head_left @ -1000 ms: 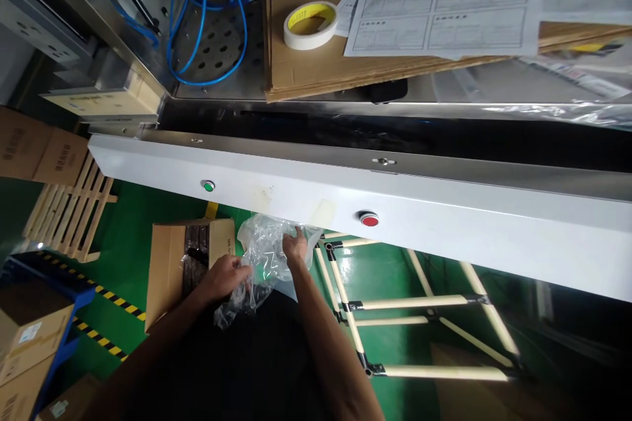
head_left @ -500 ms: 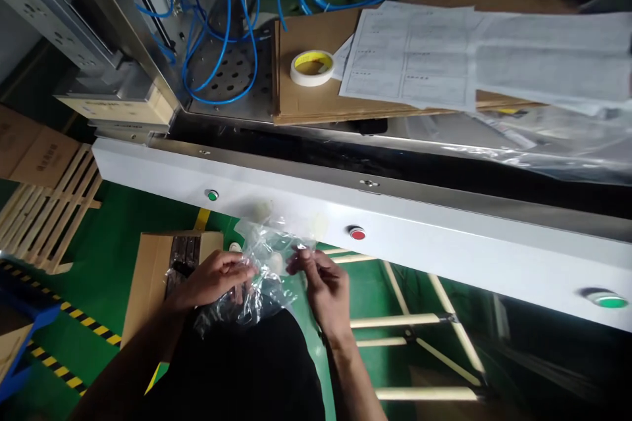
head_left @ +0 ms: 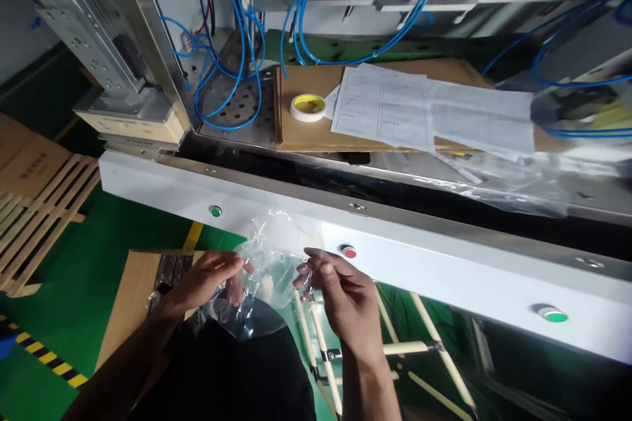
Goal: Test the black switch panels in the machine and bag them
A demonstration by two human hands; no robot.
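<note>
A clear plastic bag (head_left: 269, 263) hangs crumpled between my two hands, in front of the white machine panel (head_left: 286, 227). My left hand (head_left: 217, 276) pinches its left side, thumb and fingers bent round the film. On the other side my right hand (head_left: 345, 289) grips the bag's right edge between thumb and fingers. The film is see-through, and I make out nothing inside it. Its lower part lies over my dark clothing.
An open cardboard box (head_left: 121, 302) with dark packed items stands on the floor at left. A tape roll (head_left: 308, 108) and printed sheets (head_left: 380, 105) lie on flat cardboard on the machine. The panel carries a red button (head_left: 349, 252) and green buttons (head_left: 216, 211). Below right is a tube frame (head_left: 409, 347).
My right hand has moved right and slightly down, so the hands are farther apart and the bag is spread wider. The view has tilted up, showing more of the machine.
</note>
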